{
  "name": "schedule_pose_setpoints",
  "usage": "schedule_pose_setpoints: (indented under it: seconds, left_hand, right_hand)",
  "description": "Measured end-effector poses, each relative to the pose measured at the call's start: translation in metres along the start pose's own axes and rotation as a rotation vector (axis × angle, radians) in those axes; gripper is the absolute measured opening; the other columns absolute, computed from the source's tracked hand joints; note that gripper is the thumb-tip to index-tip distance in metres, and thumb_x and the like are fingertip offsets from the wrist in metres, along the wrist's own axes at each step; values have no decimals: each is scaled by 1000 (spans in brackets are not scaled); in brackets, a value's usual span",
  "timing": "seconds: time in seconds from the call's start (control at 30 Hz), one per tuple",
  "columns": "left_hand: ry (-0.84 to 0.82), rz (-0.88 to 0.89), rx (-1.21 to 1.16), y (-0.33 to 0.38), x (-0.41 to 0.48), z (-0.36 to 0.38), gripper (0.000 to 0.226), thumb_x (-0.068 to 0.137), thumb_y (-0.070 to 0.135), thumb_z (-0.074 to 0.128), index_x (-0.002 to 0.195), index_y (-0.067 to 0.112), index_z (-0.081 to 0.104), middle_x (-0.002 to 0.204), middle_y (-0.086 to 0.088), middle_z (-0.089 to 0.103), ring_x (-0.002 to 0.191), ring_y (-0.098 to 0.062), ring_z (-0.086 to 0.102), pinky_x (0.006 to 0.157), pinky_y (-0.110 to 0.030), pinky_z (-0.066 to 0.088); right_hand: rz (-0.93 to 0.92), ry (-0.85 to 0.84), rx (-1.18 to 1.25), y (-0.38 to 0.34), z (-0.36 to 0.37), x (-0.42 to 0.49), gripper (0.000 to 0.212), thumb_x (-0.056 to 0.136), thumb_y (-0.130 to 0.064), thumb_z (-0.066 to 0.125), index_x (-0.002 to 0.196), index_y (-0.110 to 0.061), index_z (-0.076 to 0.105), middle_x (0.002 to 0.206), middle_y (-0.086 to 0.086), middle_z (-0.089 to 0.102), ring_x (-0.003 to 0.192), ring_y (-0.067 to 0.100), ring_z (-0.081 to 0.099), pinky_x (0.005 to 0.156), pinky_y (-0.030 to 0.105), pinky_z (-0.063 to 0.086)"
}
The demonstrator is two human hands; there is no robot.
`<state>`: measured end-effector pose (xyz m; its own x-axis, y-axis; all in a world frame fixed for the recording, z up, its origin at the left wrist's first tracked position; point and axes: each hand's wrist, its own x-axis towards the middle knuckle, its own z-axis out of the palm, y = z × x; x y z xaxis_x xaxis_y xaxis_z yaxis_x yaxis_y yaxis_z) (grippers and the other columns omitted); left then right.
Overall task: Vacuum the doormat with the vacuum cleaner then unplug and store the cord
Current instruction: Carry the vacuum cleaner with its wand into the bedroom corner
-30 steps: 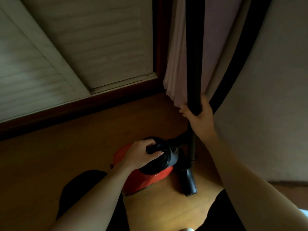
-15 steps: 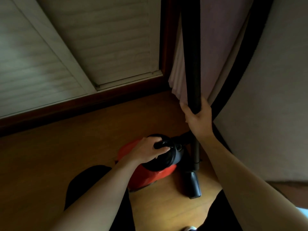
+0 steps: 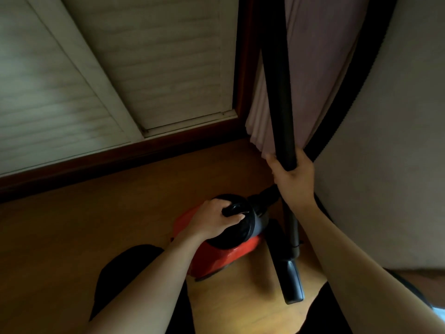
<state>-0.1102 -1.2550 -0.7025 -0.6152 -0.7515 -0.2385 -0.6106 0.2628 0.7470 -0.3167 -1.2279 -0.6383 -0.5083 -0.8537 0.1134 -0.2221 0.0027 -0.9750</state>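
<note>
Both hands are closed on the machine: the left hand (image 3: 212, 220) grips the black top handle (image 3: 232, 209) of the red vacuum cleaner (image 3: 224, 259), and the right hand (image 3: 295, 179) wraps the upright black wand (image 3: 279, 92). The vacuum cleaner sits on the wooden floor (image 3: 96, 225), its nozzle (image 3: 290, 278) just beside it. The hose (image 3: 356, 85) arcs past a pale curtain (image 3: 317, 56).

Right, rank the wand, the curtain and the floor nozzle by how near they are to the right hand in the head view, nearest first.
1. The wand: gripped in the right hand.
2. The curtain: its hem hangs just left of the fingers.
3. The floor nozzle: on the floor at the wand's bottom end, well below the hand.
</note>
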Motion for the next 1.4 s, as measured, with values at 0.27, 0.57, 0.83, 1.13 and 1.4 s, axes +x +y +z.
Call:
schedule_pose_setpoints:
  seconds: [0.27,0.57,0.83,1.13,1.4]
  left_hand:
    - [49,-87,-60,42,-14,-49,42,84,52,61,70,12,62,67,-8,64,61,-19,63,57,-44,50]
    - [155,-194,-34,186,-97,-190,30,87,39,70,74,12,66,66,-3,65,64,-15,63,53,-25,42]
    - [214,-261,-136,310,-206,-334,34,79,54,63,85,22,71,77,3,71,74,-8,67,70,-39,56]
    - [386,-251,-87,398,-299,-444,30,84,40,74,60,33,58,51,18,57,55,7,58,47,-11,37]
    - [501,-277,-133,418,-343,-486,35,87,33,71,57,34,53,49,19,51,48,5,53,45,-9,33]
  right_hand:
    - [3,-23,20,-61,3,12,29,87,-30,72,83,-6,55,66,6,48,60,20,51,53,40,46]
    - [92,-104,45,-277,4,2,21,91,-24,74,83,-16,56,65,11,49,57,23,51,51,40,43]
    - [50,-208,-16,-493,-1,-23,29,88,-21,77,74,-29,53,60,-8,51,54,6,50,51,29,43]
    - [-41,-268,-94,-647,5,-45,24,84,-25,76,74,-24,54,61,0,55,55,14,53,53,36,48]
    - [-98,-323,-36,-687,20,-62,23,82,-37,73,92,-17,64,77,12,66,72,32,66,63,54,56]
